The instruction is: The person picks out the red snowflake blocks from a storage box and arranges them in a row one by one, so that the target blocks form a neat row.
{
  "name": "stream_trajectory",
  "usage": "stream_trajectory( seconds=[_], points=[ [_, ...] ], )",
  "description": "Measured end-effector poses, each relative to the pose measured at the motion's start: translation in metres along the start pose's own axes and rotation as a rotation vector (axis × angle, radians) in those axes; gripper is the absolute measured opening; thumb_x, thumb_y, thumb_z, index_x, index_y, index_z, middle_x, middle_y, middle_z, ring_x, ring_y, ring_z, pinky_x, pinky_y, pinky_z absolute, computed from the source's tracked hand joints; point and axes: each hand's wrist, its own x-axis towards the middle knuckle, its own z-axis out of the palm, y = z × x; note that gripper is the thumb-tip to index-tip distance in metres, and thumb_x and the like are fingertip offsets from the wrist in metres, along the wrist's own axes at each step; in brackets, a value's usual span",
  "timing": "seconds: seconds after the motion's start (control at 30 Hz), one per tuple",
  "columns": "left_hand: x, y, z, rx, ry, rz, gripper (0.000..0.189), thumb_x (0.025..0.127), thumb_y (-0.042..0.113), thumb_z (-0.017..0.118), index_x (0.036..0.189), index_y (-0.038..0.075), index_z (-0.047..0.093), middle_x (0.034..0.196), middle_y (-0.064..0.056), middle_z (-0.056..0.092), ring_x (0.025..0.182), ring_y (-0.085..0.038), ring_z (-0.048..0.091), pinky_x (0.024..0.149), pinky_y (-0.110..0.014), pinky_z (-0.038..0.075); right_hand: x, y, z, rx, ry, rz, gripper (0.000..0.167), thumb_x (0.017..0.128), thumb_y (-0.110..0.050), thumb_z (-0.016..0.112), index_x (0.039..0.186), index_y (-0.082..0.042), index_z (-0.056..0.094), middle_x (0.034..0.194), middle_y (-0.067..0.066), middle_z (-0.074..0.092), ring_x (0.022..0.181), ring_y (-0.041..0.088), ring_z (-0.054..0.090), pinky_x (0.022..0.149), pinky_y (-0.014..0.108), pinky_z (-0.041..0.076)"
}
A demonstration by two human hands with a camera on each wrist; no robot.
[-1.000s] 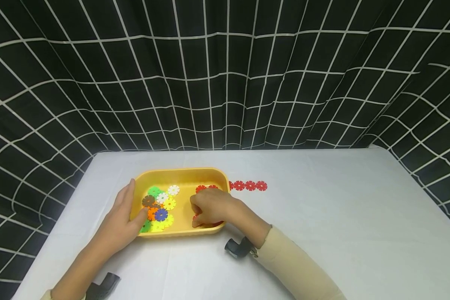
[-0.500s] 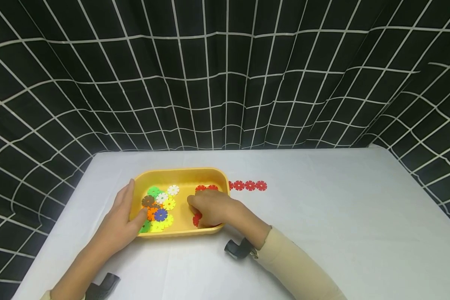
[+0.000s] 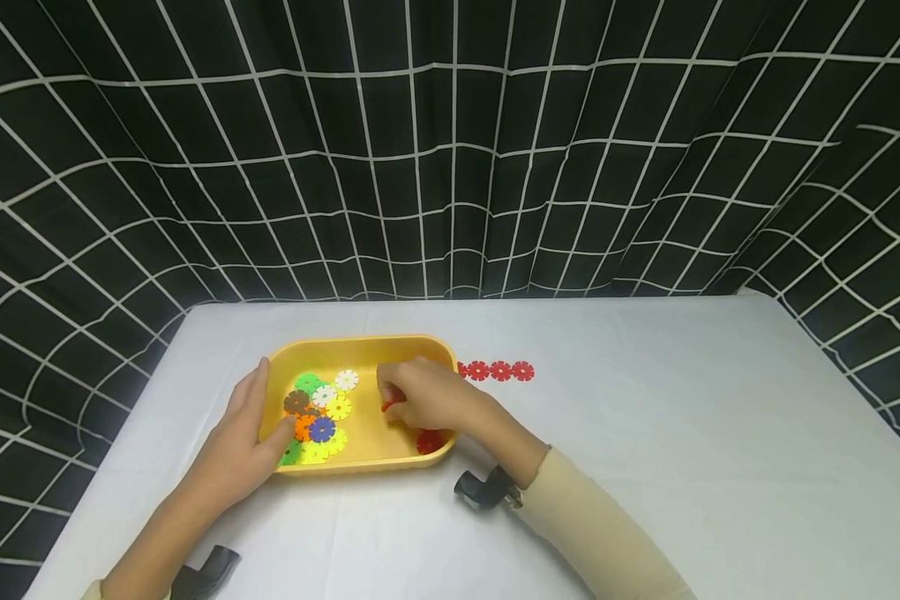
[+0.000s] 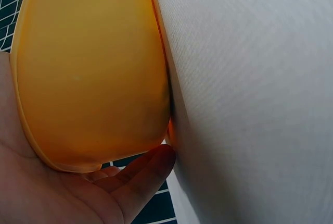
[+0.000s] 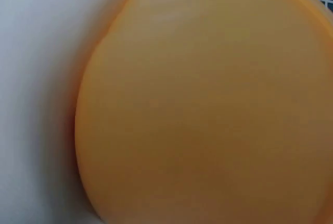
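Left hand (image 3: 243, 446) clasps yellow oblong plastic tray (image 3: 371, 433) at left end, thumb beside multicoloured notched discs (image 3: 322, 429). Right hand (image 3: 427, 398), in tray's right half, pinches apparently one red disc (image 3: 387, 407), mostly hidden; red notched row (image 3: 501, 371) lies beyond.

My tray (image 3: 371, 437) looks like smooth plastic with a soft gloss. The flower discs (image 3: 321, 429) in it look like plastic, as do the red discs (image 3: 500, 371) to its right. Beneath it I have a matt, finely woven tablecloth (image 4: 255, 78); behind it, a matt fabric curtain (image 3: 435, 183). My sleeve (image 3: 596, 525), nearer me than the tray, is matt cloth.
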Motion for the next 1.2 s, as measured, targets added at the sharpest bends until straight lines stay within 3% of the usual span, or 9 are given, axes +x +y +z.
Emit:
stream_trajectory(
  seconds=[0.23,0.5,0.6,0.77,1.2],
  points=[
    [0.001,0.000,0.000,-0.004,-0.006,-0.001,0.086,0.096,0.021,0.054,0.161,0.004,-0.001,0.161,-0.025,0.015,0.137,-0.051,0.033,0.104,-0.072,0.030,-0.001,0.006,-0.014,0.086,0.124,-0.012,0.019,0.085,-0.010,0.081,0.086,-0.014,0.062,0.071,-0.004,0.060,0.064,0.013,0.057,0.059,0.022,0.051],
    [0.001,0.000,0.000,-0.008,-0.002,-0.003,0.086,0.096,0.020,0.055,0.160,0.003,0.000,0.161,-0.024,0.015,0.138,-0.051,0.032,0.105,-0.072,0.030,-0.006,0.014,-0.031,0.231,0.120,0.008,0.012,0.086,-0.006,0.078,0.087,-0.011,0.067,0.078,0.003,0.070,0.068,0.022,0.067,0.060,0.025,0.056],
    [0.001,0.000,0.000,-0.009,-0.002,-0.004,0.086,0.096,0.020,0.055,0.160,0.003,0.001,0.161,-0.024,0.015,0.138,-0.051,0.032,0.104,-0.072,0.030,-0.007,0.017,-0.036,0.221,0.121,0.032,0.009,0.088,-0.003,0.075,0.094,-0.008,0.071,0.085,0.004,0.072,0.075,0.021,0.067,0.065,0.023,0.057],
    [0.001,0.001,0.000,-0.008,-0.006,-0.004,0.087,0.096,0.021,0.055,0.161,0.005,-0.001,0.161,-0.024,0.015,0.138,-0.051,0.033,0.104,-0.072,0.030,-0.010,0.021,-0.042,0.181,0.113,0.072,0.016,0.090,0.003,0.070,0.101,-0.008,0.073,0.092,0.004,0.071,0.083,0.016,0.066,0.072,0.023,0.058],
    [0.001,0.000,0.000,-0.004,0.002,0.004,0.087,0.096,0.019,0.056,0.161,0.004,-0.001,0.161,-0.024,0.015,0.139,-0.051,0.031,0.105,-0.071,0.030,-0.012,0.027,-0.051,0.246,0.119,0.103,0.014,0.087,0.002,0.075,0.091,-0.011,0.074,0.084,-0.001,0.069,0.078,0.020,0.065,0.072,0.024,0.058]
  ],
)
